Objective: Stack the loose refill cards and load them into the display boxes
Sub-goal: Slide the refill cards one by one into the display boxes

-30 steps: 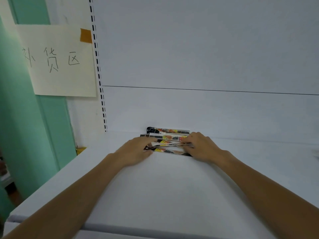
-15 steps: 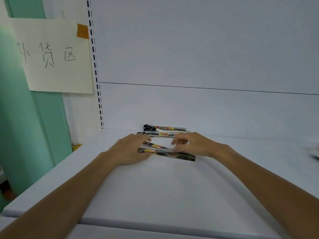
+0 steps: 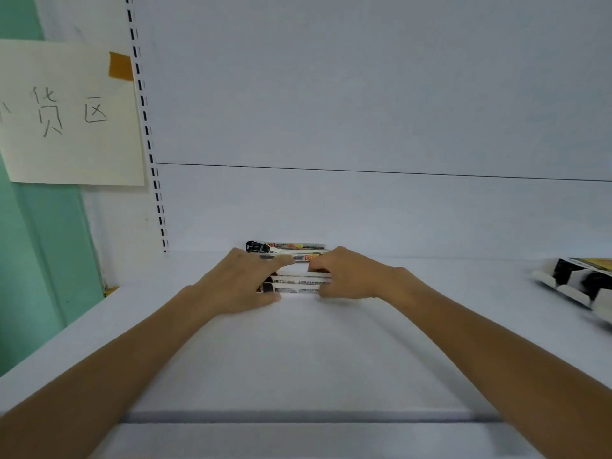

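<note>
A bunch of loose refill cards (image 3: 298, 283) with printed white, black and orange faces lies on the white shelf (image 3: 298, 352) near the back wall. My left hand (image 3: 241, 286) grips the left end of the cards, fingers over the top and thumb at the front. My right hand (image 3: 351, 278) grips the right end the same way. The cards are squeezed together between both hands. More cards (image 3: 284, 247) lie flat behind them against the wall. A black and white display box (image 3: 576, 281) sits at the far right edge of the shelf, partly cut off.
The white back panel (image 3: 364, 111) rises right behind the cards. A slotted upright (image 3: 149, 137) runs down the left. A cream paper sign (image 3: 69, 114) with handwriting is taped to the green wall (image 3: 39, 260) at left. The shelf's front edge (image 3: 298, 417) runs below my forearms.
Both hands have closed in on the cards from each side, gathering the spread cards into a tighter bunch. The camera has swung right, bringing the display box into view.
</note>
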Motion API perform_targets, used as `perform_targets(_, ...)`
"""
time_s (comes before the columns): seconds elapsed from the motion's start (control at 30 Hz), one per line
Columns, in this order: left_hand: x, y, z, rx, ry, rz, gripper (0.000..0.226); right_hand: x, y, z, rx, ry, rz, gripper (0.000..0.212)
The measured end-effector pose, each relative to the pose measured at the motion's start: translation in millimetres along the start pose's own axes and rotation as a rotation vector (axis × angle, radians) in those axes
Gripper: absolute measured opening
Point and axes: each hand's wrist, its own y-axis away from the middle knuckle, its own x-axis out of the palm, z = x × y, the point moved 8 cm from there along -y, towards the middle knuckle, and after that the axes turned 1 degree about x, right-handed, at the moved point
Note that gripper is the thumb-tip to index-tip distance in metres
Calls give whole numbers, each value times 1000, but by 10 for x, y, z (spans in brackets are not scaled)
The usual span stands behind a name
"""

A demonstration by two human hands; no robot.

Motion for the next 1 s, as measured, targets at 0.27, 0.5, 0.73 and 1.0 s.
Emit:
perform_targets(0.27, -53, -239, -253, 59, -75, -46, 19, 14, 147, -72, -31, 102, -109, 29)
perform_targets(0.5, -152, -249, -244, 8, -27, -208, 20, -60, 402, -650, 163, -147, -170, 20)
perform_targets(0.73, 93, -453, -506, -111, 74, 169, 15, -202, 475, -549, -28, -37, -357, 17)
perform_targets(1.0, 37, -590, -836, -53, 132, 110, 18, -103, 556, -713, 101, 13, -173, 39)
